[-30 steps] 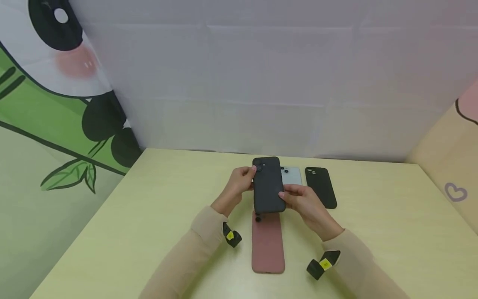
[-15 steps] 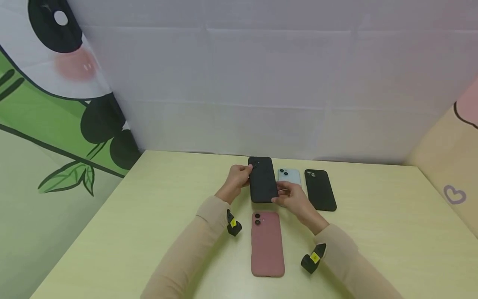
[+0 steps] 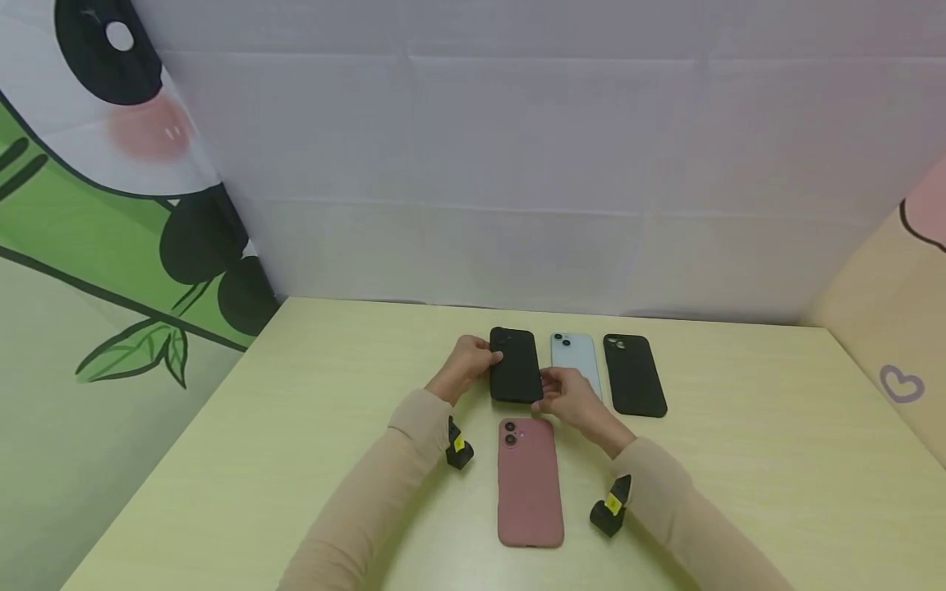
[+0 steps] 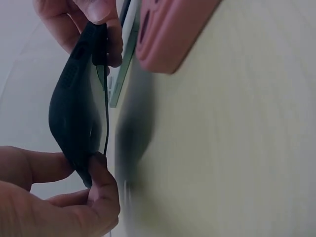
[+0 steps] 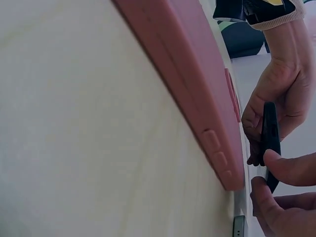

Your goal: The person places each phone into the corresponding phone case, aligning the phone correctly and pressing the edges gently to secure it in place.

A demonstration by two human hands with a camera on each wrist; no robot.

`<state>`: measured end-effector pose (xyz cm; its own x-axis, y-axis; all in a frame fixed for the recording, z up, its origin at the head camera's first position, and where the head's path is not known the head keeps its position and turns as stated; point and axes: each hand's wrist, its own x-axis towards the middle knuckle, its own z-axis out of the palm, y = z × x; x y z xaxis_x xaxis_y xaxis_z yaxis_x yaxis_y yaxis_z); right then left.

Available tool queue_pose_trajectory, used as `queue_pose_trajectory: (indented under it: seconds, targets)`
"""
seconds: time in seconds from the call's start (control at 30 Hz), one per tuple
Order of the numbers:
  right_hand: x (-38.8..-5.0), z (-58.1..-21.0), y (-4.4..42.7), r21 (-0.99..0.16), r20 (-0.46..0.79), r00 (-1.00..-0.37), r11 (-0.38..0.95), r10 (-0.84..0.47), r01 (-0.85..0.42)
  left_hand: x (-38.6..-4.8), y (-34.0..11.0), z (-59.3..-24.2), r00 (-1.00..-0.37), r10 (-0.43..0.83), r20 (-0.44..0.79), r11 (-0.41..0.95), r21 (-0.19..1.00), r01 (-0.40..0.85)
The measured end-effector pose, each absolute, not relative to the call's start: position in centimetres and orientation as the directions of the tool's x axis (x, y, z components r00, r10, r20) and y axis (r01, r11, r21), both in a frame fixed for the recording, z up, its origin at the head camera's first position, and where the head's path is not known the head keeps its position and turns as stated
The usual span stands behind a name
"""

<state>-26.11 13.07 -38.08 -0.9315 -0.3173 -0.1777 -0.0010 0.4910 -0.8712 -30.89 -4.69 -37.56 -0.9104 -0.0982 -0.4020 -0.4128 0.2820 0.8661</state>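
Observation:
Both hands hold a black phone case (image 3: 516, 365) just behind the pink phone. The left hand (image 3: 464, 364) pinches its left edge, thumb on the back, while fingers of the right hand (image 3: 567, 396) grip the lower right corner. Seen edge-on in the left wrist view, the black case (image 4: 71, 106) bows outward between the hands, above the table; whether a phone sits inside I cannot tell. Nearest the person lies a phone in a pink case (image 3: 530, 492), camera lenses up. The right wrist view shows the side buttons of this pink case (image 5: 197, 103).
A pale blue phone (image 3: 574, 353) lies behind the right hand, partly covered by it. Right of that is another black phone case (image 3: 636, 376). These rest on a light wooden table (image 3: 739, 460), with a pale cloth wall (image 3: 473, 164) behind.
Both hands have carried the black case back, slightly left and lower, uncovering the top of the pink phone and more of the pale blue one. The other things lie where they were.

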Motion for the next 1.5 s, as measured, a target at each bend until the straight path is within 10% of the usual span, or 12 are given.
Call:
queue_pose_trajectory:
  seconds: [0.93,1.5]
  targets:
    - [-25.8,-38.7,12.2,-0.658,-0.079,-0.918,0.712,-0.389,-0.244,-28.3,-3.5,-37.7,-0.987,-0.085,-0.134,0.776,0.612,-0.150]
    - [-25.9,-38.1,11.9,-0.565,-0.128,-0.902,0.777,-0.413,-0.276,-26.4,-2.0,-36.3,-0.987,-0.026,-0.158,0.795,0.595,-0.116]
